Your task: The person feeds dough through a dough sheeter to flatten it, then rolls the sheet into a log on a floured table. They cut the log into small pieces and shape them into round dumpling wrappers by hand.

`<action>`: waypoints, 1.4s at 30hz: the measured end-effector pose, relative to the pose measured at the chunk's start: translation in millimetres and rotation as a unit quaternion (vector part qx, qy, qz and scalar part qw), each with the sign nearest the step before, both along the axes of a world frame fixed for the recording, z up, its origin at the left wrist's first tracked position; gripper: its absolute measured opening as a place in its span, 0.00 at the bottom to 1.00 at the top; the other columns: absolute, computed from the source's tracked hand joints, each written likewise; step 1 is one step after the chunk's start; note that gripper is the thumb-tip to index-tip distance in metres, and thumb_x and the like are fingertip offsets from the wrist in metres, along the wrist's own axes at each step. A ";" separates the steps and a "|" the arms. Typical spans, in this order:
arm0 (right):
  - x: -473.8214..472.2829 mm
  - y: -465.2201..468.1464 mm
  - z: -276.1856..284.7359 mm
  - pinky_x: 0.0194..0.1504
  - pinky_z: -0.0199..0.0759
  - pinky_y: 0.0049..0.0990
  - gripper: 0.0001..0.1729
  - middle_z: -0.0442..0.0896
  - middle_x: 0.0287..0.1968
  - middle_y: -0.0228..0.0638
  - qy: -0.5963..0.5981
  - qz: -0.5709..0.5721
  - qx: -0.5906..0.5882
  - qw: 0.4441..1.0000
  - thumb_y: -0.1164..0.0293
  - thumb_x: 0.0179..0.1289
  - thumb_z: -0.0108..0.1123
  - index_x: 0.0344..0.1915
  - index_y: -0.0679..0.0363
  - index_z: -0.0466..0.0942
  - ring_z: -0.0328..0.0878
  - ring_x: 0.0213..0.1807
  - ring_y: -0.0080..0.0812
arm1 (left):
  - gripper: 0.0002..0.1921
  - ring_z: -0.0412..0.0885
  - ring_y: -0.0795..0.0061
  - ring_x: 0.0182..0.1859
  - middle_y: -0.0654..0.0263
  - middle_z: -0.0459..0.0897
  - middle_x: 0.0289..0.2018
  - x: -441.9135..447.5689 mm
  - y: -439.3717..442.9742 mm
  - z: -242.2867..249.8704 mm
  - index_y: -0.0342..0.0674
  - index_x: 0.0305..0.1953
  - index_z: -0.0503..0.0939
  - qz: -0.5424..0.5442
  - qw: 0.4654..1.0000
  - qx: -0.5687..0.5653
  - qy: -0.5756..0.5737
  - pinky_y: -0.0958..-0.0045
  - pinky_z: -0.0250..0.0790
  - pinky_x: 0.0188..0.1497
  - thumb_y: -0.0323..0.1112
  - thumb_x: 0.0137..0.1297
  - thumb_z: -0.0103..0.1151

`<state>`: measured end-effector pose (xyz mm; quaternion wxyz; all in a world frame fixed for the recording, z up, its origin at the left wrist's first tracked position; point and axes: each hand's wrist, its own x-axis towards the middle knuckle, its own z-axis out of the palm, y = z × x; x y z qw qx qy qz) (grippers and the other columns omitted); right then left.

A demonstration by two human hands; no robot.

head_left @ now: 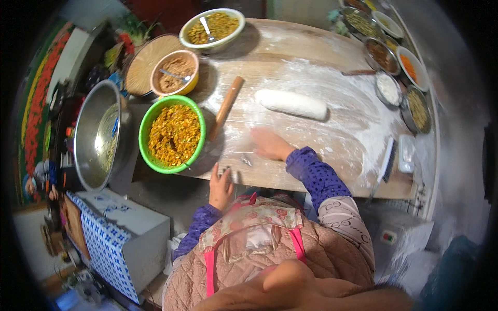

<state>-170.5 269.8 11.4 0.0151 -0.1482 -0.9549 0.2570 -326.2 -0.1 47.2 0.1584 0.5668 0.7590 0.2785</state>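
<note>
A white log of dough (291,104) lies on the floured wooden board (272,175). My right hand (270,144), slightly blurred, is low over or on the board just below the dough's left end; its fingers point left and whether they hold anything cannot be told. My left hand (221,188) is at the board's near edge with its fingers apart and nothing in it. Between my hands lies a small shiny item (246,160), too small to name. A wooden rolling pin (227,107) lies slantwise to the left of the dough, next to a green bowl of chopped yellow filling (203,134).
An orange bowl of brown filling (196,64) and an oval bowl with a spoon (242,23) stand at the far left. A large steel basin (79,136) is farther left. Several bowls, including one of flour (388,90), line the right side, above a bench brush (386,159).
</note>
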 end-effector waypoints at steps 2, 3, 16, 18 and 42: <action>53.6 -30.9 11.7 0.74 0.48 0.40 0.35 0.66 0.69 0.52 0.035 0.034 0.067 0.997 0.59 0.65 0.56 0.64 0.70 0.66 0.58 0.73 0.44 | 0.27 0.63 0.40 0.68 0.40 0.55 0.70 -8.8 1.2 -1.1 0.43 0.59 0.74 -0.010 1.000 -0.013 -0.001 0.54 0.62 0.65 0.23 0.55 0.61; 75.9 -39.2 17.3 0.72 0.50 0.41 0.34 0.67 0.68 0.52 0.047 -0.024 0.045 0.998 0.59 0.64 0.57 0.64 0.70 0.67 0.60 0.72 0.45 | 0.27 0.62 0.40 0.68 0.40 0.55 0.70 -12.3 4.3 -1.4 0.43 0.60 0.74 -0.023 0.999 -0.011 -0.021 0.54 0.62 0.66 0.22 0.56 0.60; 4.8 -122.6 -2.9 0.70 0.52 0.44 0.35 0.70 0.64 0.53 0.124 -0.224 0.225 0.940 0.60 0.57 0.59 0.61 0.69 0.69 0.63 0.69 0.49 | 0.24 0.60 0.38 0.68 0.39 0.55 0.70 -1.3 47.5 19.1 0.40 0.59 0.74 -0.218 0.972 0.084 0.000 0.52 0.58 0.68 0.24 0.59 0.60; -4.7 -93.6 -5.1 0.70 0.53 0.45 0.34 0.70 0.64 0.53 0.090 -0.240 0.208 0.944 0.60 0.58 0.58 0.61 0.70 0.70 0.64 0.68 0.49 | 0.24 0.60 0.38 0.69 0.40 0.55 0.70 -8.8 40.1 22.8 0.40 0.59 0.74 -0.213 0.973 0.087 0.014 0.52 0.59 0.68 0.24 0.59 0.60; 251.4 -110.9 -39.3 0.77 0.26 0.49 0.54 0.46 0.75 0.66 -0.124 -0.741 0.093 0.653 0.42 0.65 0.51 0.70 0.81 0.50 0.35 0.79 0.58 | 0.24 0.60 0.40 0.70 0.41 0.58 0.69 -1.3 59.9 12.1 0.39 0.59 0.73 -0.207 0.976 0.066 -0.019 0.56 0.58 0.69 0.21 0.59 0.58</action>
